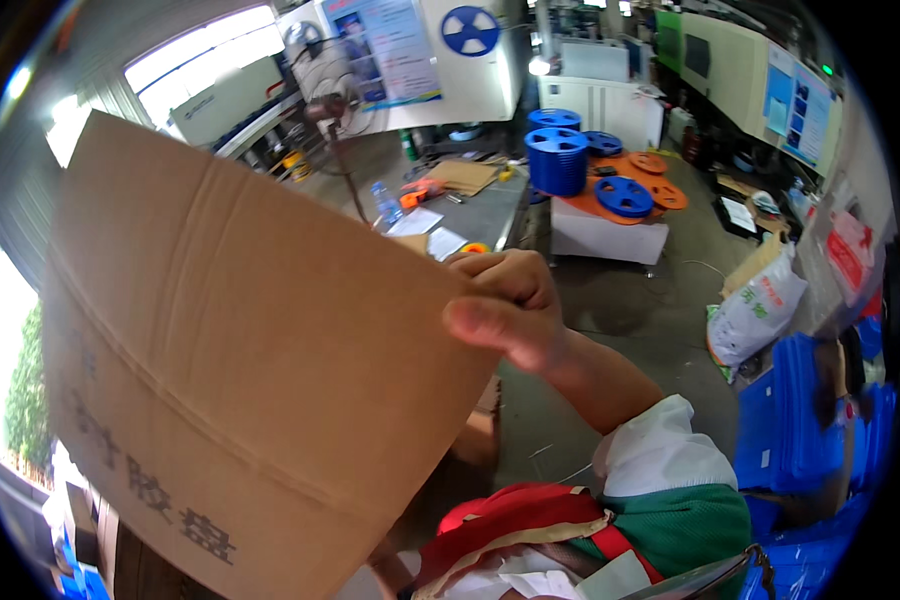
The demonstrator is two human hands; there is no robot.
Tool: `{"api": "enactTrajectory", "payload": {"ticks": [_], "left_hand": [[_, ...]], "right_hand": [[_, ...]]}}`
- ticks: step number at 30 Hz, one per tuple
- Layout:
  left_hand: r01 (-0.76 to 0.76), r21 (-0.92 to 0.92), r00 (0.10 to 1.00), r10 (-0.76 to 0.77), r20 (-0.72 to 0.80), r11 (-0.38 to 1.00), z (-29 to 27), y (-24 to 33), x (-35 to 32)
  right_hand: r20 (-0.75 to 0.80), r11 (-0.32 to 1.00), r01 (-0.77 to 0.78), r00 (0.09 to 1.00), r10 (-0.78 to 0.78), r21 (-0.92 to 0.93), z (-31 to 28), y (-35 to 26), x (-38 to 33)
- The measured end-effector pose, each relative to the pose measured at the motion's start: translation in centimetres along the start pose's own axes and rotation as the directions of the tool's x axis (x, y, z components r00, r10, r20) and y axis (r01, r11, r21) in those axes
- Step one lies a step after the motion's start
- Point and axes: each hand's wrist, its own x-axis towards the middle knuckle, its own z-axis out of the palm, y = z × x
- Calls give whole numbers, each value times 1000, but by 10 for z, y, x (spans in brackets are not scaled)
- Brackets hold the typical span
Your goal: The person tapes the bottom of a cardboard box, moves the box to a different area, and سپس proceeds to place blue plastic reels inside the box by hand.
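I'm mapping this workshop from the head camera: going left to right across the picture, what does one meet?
Large brown cardboard sheet → right hand gripping its right edge → stack of blue reels → orange discs → white sack → blue crates.

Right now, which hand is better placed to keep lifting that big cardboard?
Probably the right hand: it already grips the flattened cardboard box at its right edge. The left hand is hidden behind the cardboard.
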Motion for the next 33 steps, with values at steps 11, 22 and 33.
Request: {"api": "enactTrajectory", "payload": {"ticks": [11,22,33], "left_hand": [[410,274,857,-470,210,870,139,-221,60],[422,906,637,-703,-316,-24,155,-477,137],[-306,828,462,-833,-304,-471,119,-612,211]], "right_hand": [[-783,969,-240,615,99,-66,-200,-85,-220],[-867,415,-791,498,11,-449,-304,-98,-227],[-962,294,-928,-262,-79,229,-661,164,-368]]}}
